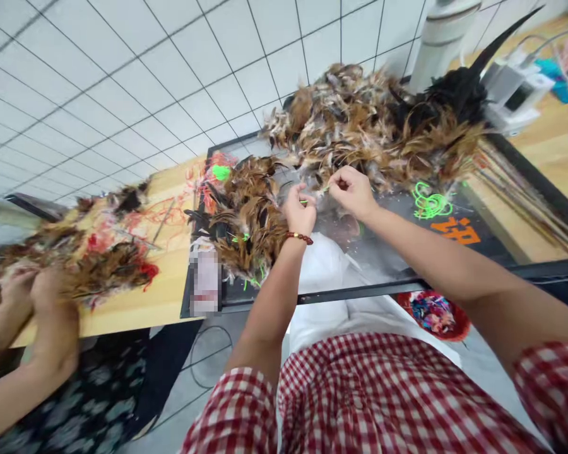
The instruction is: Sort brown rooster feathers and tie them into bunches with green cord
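My left hand (300, 211) and right hand (353, 189) meet close together over the middle of the dark desk (407, 252), just in front of the big feather heap (369, 126) that fills its far side. The fingers of both hands are pinched together on a green thread (325, 188) that runs between them; a bit of green shows at each pinch. Whether a feather quill is caught in there too is too small to tell.

A smaller brown feather bundle (248, 214) lies just left of my left hand, towards the desk's left edge, with green ties showing in it; a loose coil of green thread (428, 205) sits to the right of my right hand, near the orange characters (459, 230); long thin sticks (525, 202) lie along the right edge.

I judge the step in hand to be fine thread work at the fingertips, the thread drawn short between the two pinches; the next move calls for steady tension and small motions, since either pinch slackening could let the thread slip.

At the neighbouring wooden desk (137, 302) on the left, another person's hands (42, 296) work at their own feathers, well apart from mine.
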`<state>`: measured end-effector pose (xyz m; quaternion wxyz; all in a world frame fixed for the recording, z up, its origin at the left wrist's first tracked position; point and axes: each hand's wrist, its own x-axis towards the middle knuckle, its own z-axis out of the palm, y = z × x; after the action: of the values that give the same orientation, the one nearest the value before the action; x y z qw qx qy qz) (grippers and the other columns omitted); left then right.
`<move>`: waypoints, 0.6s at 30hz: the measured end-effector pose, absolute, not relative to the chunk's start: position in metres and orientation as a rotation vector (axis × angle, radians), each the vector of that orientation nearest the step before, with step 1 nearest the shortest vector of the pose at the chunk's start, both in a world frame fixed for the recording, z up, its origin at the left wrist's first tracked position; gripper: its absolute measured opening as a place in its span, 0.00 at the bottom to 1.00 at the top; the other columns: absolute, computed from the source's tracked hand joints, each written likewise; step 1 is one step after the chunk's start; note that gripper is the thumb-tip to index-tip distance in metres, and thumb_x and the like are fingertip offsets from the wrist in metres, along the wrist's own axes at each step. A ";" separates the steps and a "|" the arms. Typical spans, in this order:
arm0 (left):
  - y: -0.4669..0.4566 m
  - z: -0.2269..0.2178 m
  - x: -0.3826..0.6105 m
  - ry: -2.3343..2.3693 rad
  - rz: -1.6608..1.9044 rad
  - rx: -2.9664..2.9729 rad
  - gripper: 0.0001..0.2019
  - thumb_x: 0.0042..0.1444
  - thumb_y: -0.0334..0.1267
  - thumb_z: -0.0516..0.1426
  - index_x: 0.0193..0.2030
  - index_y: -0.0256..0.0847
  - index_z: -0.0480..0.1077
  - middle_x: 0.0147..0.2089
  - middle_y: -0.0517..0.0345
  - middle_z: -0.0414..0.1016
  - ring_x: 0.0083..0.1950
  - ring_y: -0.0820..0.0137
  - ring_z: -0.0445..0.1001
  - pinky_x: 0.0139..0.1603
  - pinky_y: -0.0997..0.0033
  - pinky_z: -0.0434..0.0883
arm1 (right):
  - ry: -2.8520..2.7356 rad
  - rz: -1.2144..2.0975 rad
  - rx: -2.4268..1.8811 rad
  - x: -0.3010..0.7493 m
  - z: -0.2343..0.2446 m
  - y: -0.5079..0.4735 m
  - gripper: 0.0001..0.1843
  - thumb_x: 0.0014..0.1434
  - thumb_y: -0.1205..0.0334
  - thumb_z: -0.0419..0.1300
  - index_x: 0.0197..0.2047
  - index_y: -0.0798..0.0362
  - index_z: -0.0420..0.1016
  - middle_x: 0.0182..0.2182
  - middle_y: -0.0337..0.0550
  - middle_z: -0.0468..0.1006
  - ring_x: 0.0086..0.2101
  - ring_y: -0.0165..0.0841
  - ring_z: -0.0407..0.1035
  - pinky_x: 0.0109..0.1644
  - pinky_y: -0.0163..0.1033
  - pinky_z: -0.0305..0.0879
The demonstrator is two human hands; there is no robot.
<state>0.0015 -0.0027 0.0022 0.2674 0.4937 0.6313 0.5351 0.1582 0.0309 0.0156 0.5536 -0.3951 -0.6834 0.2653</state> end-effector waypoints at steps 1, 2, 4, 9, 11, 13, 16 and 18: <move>-0.003 0.003 0.001 1.698 1.427 1.361 0.12 0.53 0.25 0.61 0.42 0.43 0.78 0.31 0.61 0.79 0.39 0.67 0.79 0.51 0.67 0.74 | -1.602 0.651 -0.940 0.159 0.015 0.032 0.05 0.51 0.69 0.59 0.26 0.50 0.70 0.28 0.38 0.71 0.29 0.30 0.63 0.36 0.38 0.63; -0.003 0.003 0.001 1.690 1.419 1.391 0.08 0.55 0.28 0.62 0.39 0.43 0.78 0.33 0.60 0.80 0.42 0.66 0.80 0.51 0.66 0.74 | -1.585 0.687 -0.947 0.160 0.013 0.034 0.05 0.52 0.69 0.59 0.27 0.50 0.70 0.28 0.38 0.71 0.30 0.31 0.64 0.37 0.39 0.63; -0.003 0.002 0.000 1.675 1.436 1.428 0.03 0.58 0.32 0.63 0.34 0.44 0.78 0.35 0.57 0.81 0.45 0.64 0.80 0.52 0.65 0.74 | -1.534 0.794 -0.966 0.161 0.009 0.038 0.04 0.56 0.67 0.58 0.31 0.50 0.71 0.29 0.38 0.72 0.30 0.31 0.64 0.37 0.39 0.64; 0.000 0.000 -0.003 1.642 1.523 1.369 0.05 0.59 0.36 0.65 0.32 0.44 0.77 0.35 0.57 0.79 0.42 0.66 0.78 0.51 0.66 0.74 | -1.456 0.863 -0.984 0.162 0.004 0.042 0.07 0.61 0.64 0.59 0.42 0.50 0.77 0.35 0.40 0.79 0.32 0.32 0.70 0.43 0.42 0.70; 0.001 0.000 -0.002 1.620 1.543 1.336 0.05 0.58 0.37 0.67 0.32 0.44 0.77 0.35 0.57 0.79 0.41 0.67 0.77 0.49 0.68 0.74 | -1.510 0.773 -0.960 0.163 0.005 0.041 0.08 0.63 0.61 0.60 0.42 0.51 0.80 0.39 0.44 0.82 0.39 0.36 0.73 0.51 0.46 0.72; 0.000 0.001 -0.002 1.594 1.562 1.307 0.05 0.57 0.36 0.68 0.31 0.44 0.77 0.34 0.57 0.78 0.40 0.68 0.77 0.47 0.69 0.74 | -1.573 0.722 -0.949 0.163 0.007 0.039 0.09 0.63 0.58 0.61 0.40 0.51 0.82 0.39 0.45 0.82 0.41 0.38 0.74 0.53 0.47 0.72; -0.002 0.007 0.001 1.561 1.592 1.236 0.07 0.55 0.36 0.69 0.30 0.43 0.77 0.32 0.59 0.77 0.38 0.70 0.75 0.42 0.73 0.72 | -1.657 0.769 -0.971 0.163 0.008 0.037 0.06 0.59 0.59 0.64 0.35 0.51 0.82 0.34 0.42 0.78 0.35 0.35 0.70 0.44 0.43 0.70; -0.004 0.013 0.003 1.524 1.612 1.158 0.09 0.52 0.36 0.70 0.27 0.42 0.75 0.30 0.60 0.76 0.35 0.73 0.73 0.37 0.76 0.70 | -1.693 0.814 -0.983 0.162 0.008 0.037 0.03 0.56 0.62 0.66 0.31 0.51 0.80 0.31 0.40 0.75 0.31 0.33 0.66 0.41 0.42 0.68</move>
<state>0.0030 -0.0045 0.0130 0.3143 0.4392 0.5783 0.6115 0.1621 0.0373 0.0078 0.4889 -0.4045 -0.6966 0.3349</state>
